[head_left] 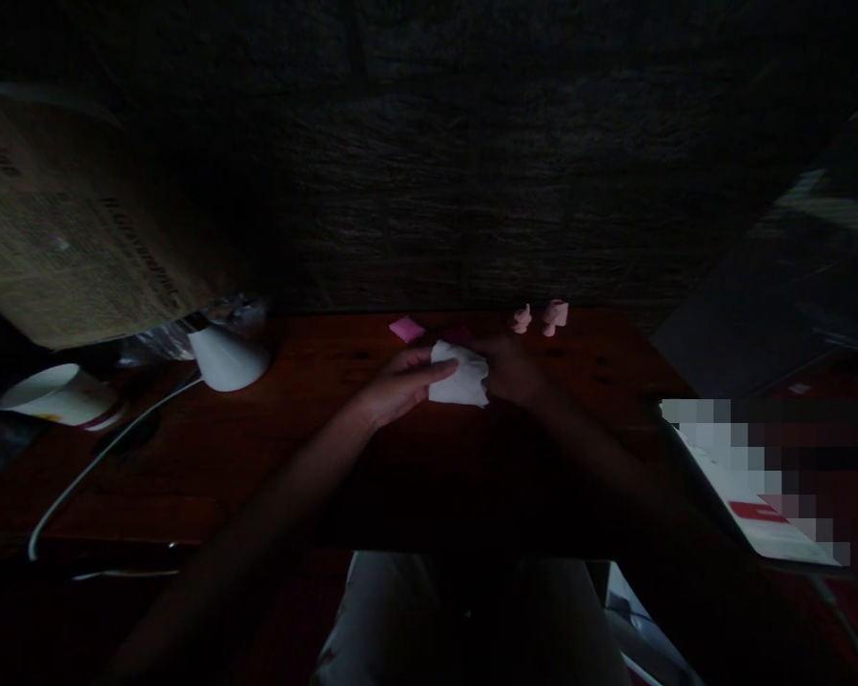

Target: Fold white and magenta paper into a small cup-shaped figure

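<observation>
In dim light, my left hand holds a thin white tissue over the wooden table. Its thumb lies across the front, and the other fingers are behind. At the tissue's right edge, which looks uneven, my right hand is closed on it. Shadow covers most of the right fingers. Just beyond the left hand lies a small pink square packet. A darker magenta piece shows partly behind the tissue. Farther right, two small pink figures or shaped pieces, one left and one right, stand near the wall.
The wooden table meets a dark brick-patterned wall. At left are a white cone-shaped object with a white cable, a paper cup and a large printed bag or box. A white-and-red item lies at right.
</observation>
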`<move>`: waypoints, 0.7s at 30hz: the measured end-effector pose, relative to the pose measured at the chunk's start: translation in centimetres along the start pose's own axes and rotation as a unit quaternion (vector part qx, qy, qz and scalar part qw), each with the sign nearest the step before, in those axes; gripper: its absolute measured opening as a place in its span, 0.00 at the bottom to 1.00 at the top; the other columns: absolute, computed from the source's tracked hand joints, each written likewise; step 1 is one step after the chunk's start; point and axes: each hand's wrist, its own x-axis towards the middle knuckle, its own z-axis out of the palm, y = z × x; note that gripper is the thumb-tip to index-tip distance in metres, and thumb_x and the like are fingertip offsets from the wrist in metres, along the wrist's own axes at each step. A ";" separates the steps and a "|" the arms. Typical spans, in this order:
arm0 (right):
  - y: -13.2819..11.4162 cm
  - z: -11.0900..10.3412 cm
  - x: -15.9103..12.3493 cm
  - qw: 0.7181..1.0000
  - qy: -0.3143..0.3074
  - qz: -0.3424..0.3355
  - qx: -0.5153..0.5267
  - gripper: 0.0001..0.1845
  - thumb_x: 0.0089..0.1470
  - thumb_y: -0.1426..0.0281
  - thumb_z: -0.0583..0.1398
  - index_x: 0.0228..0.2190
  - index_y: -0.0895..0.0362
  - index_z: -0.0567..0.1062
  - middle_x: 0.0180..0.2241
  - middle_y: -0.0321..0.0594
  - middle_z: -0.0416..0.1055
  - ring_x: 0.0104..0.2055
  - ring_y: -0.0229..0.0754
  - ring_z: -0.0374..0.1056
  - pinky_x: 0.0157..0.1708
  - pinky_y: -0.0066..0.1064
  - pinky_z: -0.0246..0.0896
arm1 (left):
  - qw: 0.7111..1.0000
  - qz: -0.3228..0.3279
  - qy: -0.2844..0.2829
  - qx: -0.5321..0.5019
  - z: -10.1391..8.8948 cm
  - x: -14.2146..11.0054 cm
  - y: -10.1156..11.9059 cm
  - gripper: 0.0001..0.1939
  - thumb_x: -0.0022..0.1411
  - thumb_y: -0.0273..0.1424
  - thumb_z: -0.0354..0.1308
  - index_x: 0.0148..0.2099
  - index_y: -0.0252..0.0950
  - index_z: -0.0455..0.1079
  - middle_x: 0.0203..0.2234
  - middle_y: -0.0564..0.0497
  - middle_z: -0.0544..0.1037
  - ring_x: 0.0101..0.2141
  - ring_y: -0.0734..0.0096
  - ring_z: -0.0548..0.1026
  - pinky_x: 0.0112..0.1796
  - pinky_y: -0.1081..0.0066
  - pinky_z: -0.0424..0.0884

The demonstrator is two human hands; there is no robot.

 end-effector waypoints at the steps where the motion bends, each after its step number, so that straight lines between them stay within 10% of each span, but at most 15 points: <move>1: 0.0 0.0 0.0 1.000 0.001 0.006 -0.006 0.21 0.45 0.86 0.57 0.36 0.59 0.84 0.36 0.45 0.83 0.37 0.46 0.79 0.38 0.32 0.70 | 1.000 -0.002 0.005 -0.008 0.0 0.0 0.0 0.15 0.51 0.33 0.74 0.40 0.32 0.79 0.32 0.47 0.83 0.34 0.68 0.80 0.43 0.68 0.74; 16: 0.0 -0.6 0.0 0.981 -0.024 0.132 0.142 0.13 0.56 0.63 0.61 0.31 0.60 0.82 0.28 0.40 0.79 0.27 0.40 0.73 0.25 0.27 0.65 | 0.994 0.017 0.057 -0.091 0.3 0.5 0.2 0.08 0.58 0.30 0.68 0.40 0.35 0.78 0.36 0.49 0.82 0.37 0.69 0.80 0.42 0.71 0.74; 21: 0.0 0.0 0.0 0.960 -0.001 0.111 0.255 0.15 0.59 0.70 0.59 0.47 0.56 0.79 0.43 0.45 0.80 0.39 0.44 0.77 0.37 0.32 0.73 | 0.988 -0.019 0.085 -0.127 0.4 0.8 0.2 0.06 0.64 0.33 0.63 0.40 0.35 0.77 0.35 0.49 0.82 0.35 0.70 0.79 0.41 0.71 0.75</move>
